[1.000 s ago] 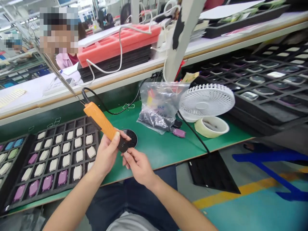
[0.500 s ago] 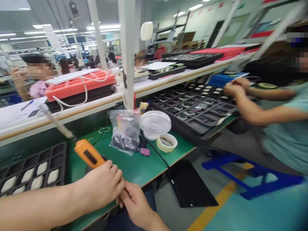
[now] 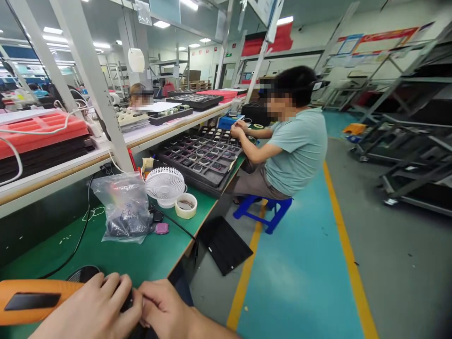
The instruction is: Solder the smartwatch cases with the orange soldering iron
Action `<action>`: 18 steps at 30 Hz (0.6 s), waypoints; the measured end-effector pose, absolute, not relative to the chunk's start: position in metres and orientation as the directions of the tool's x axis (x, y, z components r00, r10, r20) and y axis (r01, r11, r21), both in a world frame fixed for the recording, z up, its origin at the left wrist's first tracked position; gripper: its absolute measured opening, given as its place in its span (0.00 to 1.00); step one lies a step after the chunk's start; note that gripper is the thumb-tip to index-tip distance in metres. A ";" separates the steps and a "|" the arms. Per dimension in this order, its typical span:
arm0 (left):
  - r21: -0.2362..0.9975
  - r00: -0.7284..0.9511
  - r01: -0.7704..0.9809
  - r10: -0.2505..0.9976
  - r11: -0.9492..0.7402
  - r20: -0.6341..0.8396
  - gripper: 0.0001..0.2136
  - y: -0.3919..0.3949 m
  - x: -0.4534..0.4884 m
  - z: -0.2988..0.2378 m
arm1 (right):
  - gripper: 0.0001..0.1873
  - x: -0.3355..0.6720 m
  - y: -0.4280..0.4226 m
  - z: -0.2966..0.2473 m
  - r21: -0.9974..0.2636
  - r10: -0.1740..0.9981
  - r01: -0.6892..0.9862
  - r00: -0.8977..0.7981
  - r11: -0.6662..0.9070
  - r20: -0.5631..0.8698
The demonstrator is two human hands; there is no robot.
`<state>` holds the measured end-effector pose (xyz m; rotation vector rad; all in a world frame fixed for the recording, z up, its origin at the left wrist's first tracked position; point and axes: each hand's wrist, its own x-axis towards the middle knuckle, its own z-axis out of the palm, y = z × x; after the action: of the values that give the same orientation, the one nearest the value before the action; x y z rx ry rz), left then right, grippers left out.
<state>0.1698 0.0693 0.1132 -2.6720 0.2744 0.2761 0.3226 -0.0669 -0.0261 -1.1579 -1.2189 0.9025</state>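
Note:
My left hand (image 3: pixel 95 308) is at the lower left with its fingers curled round an orange corded hand tool (image 3: pixel 31 301), which has a black panel on its side. A dark part shows between the fingers. My right hand (image 3: pixel 164 306) is closed too, its thumb and fingertips pressed up against the left fingertips. Whatever it pinches is hidden. Just behind the left hand lies a round black object with a mesh-like top (image 3: pixel 84 273), partly covered.
On the green bench (image 3: pixel 67 256) are a clear plastic bag (image 3: pixel 123 207), a white fan (image 3: pixel 165 184), a tape roll (image 3: pixel 186 205) and a pink piece (image 3: pixel 161 229). Beyond, a co-worker (image 3: pixel 300 141) sits on a blue stool (image 3: pixel 263 212) by a black compartment tray (image 3: pixel 208 153).
My view has swung to the right, bringing the whole co-worker and the aisle into sight. The left tray has left view. Both hands and the orange tool now appear lower and further left.

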 end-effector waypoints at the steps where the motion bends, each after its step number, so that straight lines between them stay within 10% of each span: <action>1: -0.422 0.961 -0.229 -0.135 -0.877 -0.241 0.18 0.069 0.171 0.124 | 0.19 0.325 -0.069 -0.026 -0.976 0.963 0.082 0.169 0.199 0.211; 9: -0.456 0.959 -0.061 0.075 -0.888 -0.273 0.19 0.096 0.175 0.165 | 0.17 0.371 -0.065 -0.021 -0.918 0.954 0.372 0.200 0.137 0.224; 18: -0.382 0.963 -0.071 0.036 -0.921 -0.266 0.13 0.079 0.189 0.130 | 0.15 0.371 -0.043 0.009 -0.761 0.945 0.569 -0.104 0.311 0.309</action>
<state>0.1894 0.0787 0.1302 -2.7162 0.0256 0.3777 0.3714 -0.0425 0.0093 -1.3595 -1.7833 0.5974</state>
